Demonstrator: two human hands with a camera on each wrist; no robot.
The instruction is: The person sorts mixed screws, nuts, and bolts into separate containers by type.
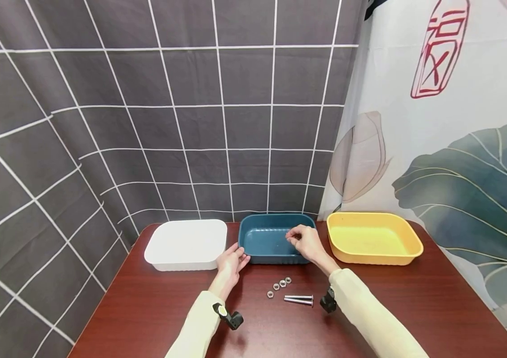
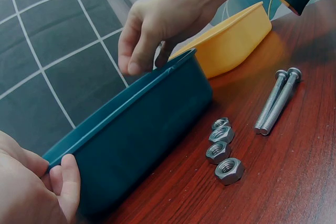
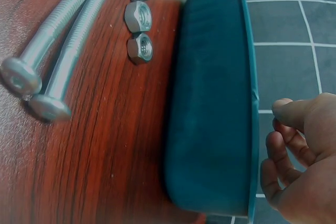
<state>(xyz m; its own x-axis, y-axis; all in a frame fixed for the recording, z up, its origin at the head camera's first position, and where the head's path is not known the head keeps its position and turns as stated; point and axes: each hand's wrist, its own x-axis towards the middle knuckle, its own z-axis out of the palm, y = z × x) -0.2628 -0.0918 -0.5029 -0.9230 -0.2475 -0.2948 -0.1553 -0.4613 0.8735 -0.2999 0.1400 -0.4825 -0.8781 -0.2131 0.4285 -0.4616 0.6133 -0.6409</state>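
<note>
My left hand holds the near left corner of a dark teal tray, thumb and fingers at its rim. Over the tray's right part hovers my right hand, fingers bent and thumb close to the index fingertip. Nothing shows plainly between those fingertips, though a small thing could be hidden there. In front of the tray, several hex nuts lie in a slanting row on the table. Two metal bolts lie side by side to the right of the nuts.
A white tray stands left of the teal one, close to my left hand. To the right is a yellow tray. All stand on a reddish-brown table. Behind are a grey gridded curtain and a patterned white cloth.
</note>
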